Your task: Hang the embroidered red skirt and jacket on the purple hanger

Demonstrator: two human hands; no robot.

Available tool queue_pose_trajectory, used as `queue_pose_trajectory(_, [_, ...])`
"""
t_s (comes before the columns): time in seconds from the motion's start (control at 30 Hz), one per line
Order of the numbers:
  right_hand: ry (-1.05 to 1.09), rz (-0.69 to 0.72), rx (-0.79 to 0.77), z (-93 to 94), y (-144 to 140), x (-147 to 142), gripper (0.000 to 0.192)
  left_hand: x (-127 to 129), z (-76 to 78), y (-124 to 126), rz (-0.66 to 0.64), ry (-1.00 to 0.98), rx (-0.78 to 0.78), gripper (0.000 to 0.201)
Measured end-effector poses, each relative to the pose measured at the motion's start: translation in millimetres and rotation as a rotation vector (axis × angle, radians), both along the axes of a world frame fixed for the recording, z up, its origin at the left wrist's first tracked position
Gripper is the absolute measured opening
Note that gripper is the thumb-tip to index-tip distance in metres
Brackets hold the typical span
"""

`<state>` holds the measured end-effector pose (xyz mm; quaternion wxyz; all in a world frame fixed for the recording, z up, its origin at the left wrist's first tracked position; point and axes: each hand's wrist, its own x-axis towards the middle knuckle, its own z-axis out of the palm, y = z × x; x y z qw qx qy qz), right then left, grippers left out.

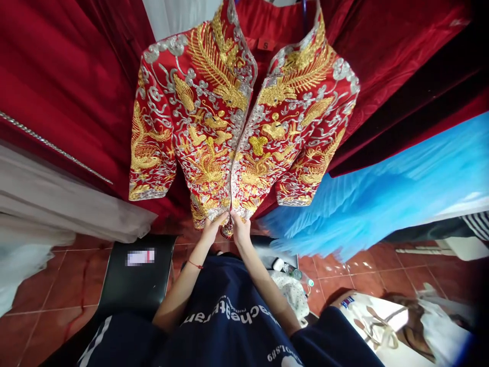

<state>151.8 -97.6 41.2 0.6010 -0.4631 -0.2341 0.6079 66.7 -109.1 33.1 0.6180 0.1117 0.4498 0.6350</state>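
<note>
A red jacket with gold and silver embroidery hangs upright in front of me, its collar at the top of the view and a small size label inside the neck. Its front edges meet along the middle below an open collar. At the bottom hem, my left hand is closed on the left front edge, thumb on top. Close beside it, my right hand pinches the other front edge. The fingers under the cloth are hidden. A dark beaded tassel or trim shows between the hands.
Red garments hang on both sides, with white tulle at left and a feathery blue dress at right. A black chair stands lower left. A bottle and a white paper bag are at lower right.
</note>
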Motion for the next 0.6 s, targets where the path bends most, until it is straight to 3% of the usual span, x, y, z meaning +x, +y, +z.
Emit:
queue_pose_trajectory(0.2, [-0.04,0.07,-0.04,-5.6,-3.5,13.9,0.037,26.4,-8.2,-14.2,0.126,0.119,-0.032,0.051])
queue_pose_trajectory(0.4, [-0.177,0.211,-0.076,-23.8,-25.3,34.7,0.051,40.6,-21.9,-31.7,0.148,0.197,-0.077,0.038])
queue_pose_trajectory(0.5, [-0.286,0.252,-0.017,-17.8,-31.5,47.1,0.051,42.2,-26.5,-37.1,0.158,0.211,-0.072,0.038])
queue_pose_trajectory(0.6, [-0.385,0.273,0.063,-6.8,-31.1,56.5,0.037,44.5,-29.5,-39.1,0.146,0.189,-0.089,0.038])
